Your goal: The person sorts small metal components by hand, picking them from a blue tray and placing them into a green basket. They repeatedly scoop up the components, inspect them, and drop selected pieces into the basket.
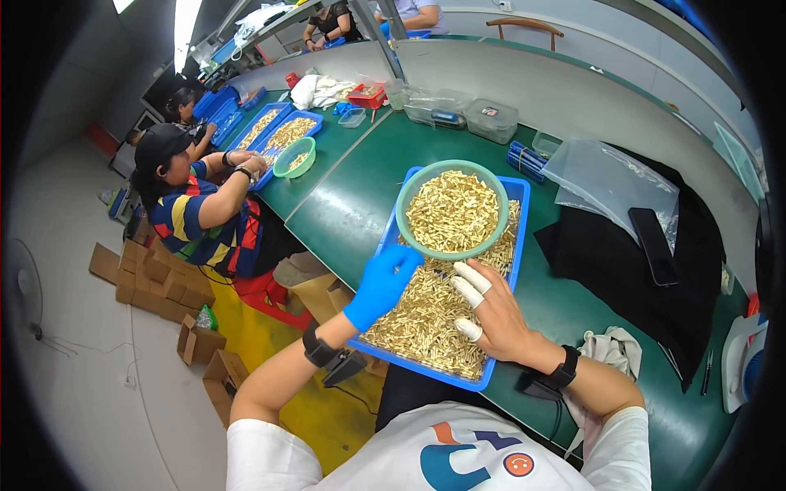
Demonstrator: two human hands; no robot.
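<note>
Frame centre: blue tray point(499, 370) of small brass parts point(426, 315) on green tabletop point(360, 196). Blue-gloved left hand point(381, 283) and right hand point(490, 315) rest spread flat on parts, gripping nothing. Green bowl point(452, 210) just above.

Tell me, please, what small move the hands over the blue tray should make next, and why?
Probably the right hand should pinch up a few brass pieces from the blue tray. Its fingers, capped in white cots, already rest spread on the loose pile, while the blue-gloved left hand touches the rim of the green bowl, which sits in the tray and is already heaped with the same pieces.
</note>
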